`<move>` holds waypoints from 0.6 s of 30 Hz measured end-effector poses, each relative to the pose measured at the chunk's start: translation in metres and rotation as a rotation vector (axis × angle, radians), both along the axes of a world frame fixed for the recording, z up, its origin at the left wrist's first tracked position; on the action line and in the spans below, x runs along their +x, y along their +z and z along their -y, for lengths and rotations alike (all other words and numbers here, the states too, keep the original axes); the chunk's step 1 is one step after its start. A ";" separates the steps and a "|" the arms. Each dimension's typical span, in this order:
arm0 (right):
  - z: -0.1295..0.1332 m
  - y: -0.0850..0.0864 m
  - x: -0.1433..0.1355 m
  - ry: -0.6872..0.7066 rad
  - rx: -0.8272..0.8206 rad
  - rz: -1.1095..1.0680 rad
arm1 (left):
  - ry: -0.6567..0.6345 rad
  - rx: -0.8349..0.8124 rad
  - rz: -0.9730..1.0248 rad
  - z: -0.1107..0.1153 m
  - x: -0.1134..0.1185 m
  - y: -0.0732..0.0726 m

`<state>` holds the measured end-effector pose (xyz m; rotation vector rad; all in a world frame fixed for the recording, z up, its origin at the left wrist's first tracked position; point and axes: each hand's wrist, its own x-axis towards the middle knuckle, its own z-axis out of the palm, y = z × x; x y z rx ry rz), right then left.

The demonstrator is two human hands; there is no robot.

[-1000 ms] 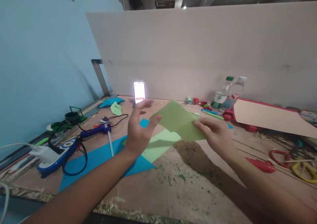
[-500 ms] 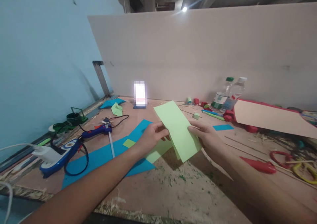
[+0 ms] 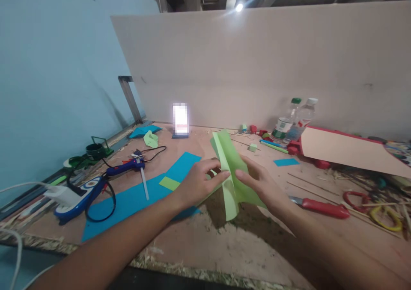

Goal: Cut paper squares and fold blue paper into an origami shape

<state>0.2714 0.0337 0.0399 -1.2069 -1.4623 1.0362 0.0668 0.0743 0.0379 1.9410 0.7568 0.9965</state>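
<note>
Between my hands, above the work table, is a folded sheet of light green paper (image 3: 229,196), opened along its crease like a booklet. My left hand (image 3: 205,181) pinches the left flap, with the thumb on its inner face near the fold. My right hand (image 3: 255,179) grips the right flap, thumb on the inner side and fingers behind. Blue paper (image 3: 128,204) lies under and beyond my left forearm, with a small green paper strip (image 3: 169,183) on it. A red-handled tool (image 3: 324,208) rests by my right forearm.
At left lie a blue glue gun (image 3: 125,167) and a blue-and-white power strip (image 3: 78,200) with cables. A lit phone (image 3: 180,119) stands at the back. Two bottles (image 3: 284,125), a red-edged board (image 3: 346,151), thin sticks and yellow-handled scissors (image 3: 387,218) are on the right.
The green paper was nearly flat together, one broad face showing; now its two flaps are spread apart at the fold. My left thumb has moved onto the inside.
</note>
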 end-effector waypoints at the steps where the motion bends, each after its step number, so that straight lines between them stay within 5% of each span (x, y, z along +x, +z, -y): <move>1: -0.002 0.002 0.003 -0.072 -0.038 0.023 | 0.006 -0.003 0.006 -0.002 -0.001 0.002; 5: -0.007 0.015 0.026 -0.234 -0.077 0.034 | 0.040 -0.057 0.017 -0.009 -0.017 0.012; 9: 0.016 0.026 0.051 -0.187 -0.176 0.083 | 0.067 -0.151 -0.086 -0.002 -0.043 0.015; 15: 0.064 0.009 0.080 -0.164 -0.203 0.280 | 0.124 -0.193 -0.402 0.034 -0.064 -0.006; 18: 0.079 0.001 0.108 -0.290 0.015 0.509 | 0.278 -0.105 -0.524 0.059 -0.064 -0.009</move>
